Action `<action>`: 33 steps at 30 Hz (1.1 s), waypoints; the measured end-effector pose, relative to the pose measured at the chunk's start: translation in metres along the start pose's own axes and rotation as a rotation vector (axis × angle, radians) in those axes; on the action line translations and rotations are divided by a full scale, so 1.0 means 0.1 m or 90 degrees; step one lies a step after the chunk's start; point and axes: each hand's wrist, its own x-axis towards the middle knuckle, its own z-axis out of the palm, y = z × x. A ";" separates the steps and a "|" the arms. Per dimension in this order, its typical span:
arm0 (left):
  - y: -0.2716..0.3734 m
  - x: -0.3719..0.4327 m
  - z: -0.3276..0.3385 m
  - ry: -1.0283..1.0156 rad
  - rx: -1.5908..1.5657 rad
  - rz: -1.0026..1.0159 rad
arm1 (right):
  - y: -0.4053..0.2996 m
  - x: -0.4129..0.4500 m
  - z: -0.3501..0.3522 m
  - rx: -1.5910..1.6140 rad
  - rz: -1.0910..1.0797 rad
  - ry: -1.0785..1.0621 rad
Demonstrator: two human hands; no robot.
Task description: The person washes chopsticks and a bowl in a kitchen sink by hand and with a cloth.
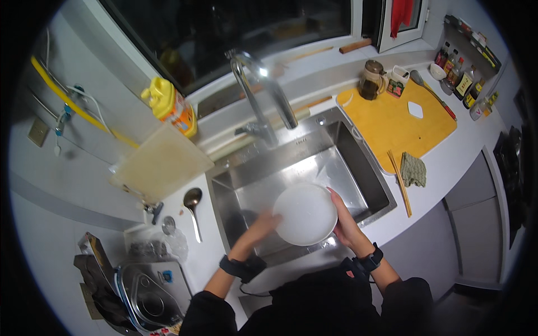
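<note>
A white round plate or shallow bowl (306, 214) is held over the near part of the stainless steel sink (269, 178). My right hand (345, 220) grips its right rim, thumb on the edge and fingers behind. My left hand (264, 227), blurred, is at the left rim; whether it grips the dish or only touches it cannot be told. The chrome faucet (265, 101) arches over the far side of the sink, its spout above the basin, and no water stream shows. Black bands are around both wrists.
Right of the sink lie a yellow cutting board (391, 122), wooden chopsticks (400, 185) and a green cloth (413, 169). To the left are a metal ladle (193, 210), an upright pale cutting board (164, 161) and a yellow jug (172, 107). Sauce bottles (464, 84) line the right wall.
</note>
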 end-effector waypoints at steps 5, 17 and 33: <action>0.03 0.00 0.06 0.097 -0.090 -0.040 | 0.14 0.05 0.11 0.079 -0.059 0.006; 0.33 -0.37 0.00 0.089 -0.020 -0.011 | 1.06 0.84 -0.26 -0.167 -0.258 0.144; -0.62 0.28 0.36 0.142 -0.049 0.044 | 0.80 0.47 -0.50 0.028 -0.068 0.087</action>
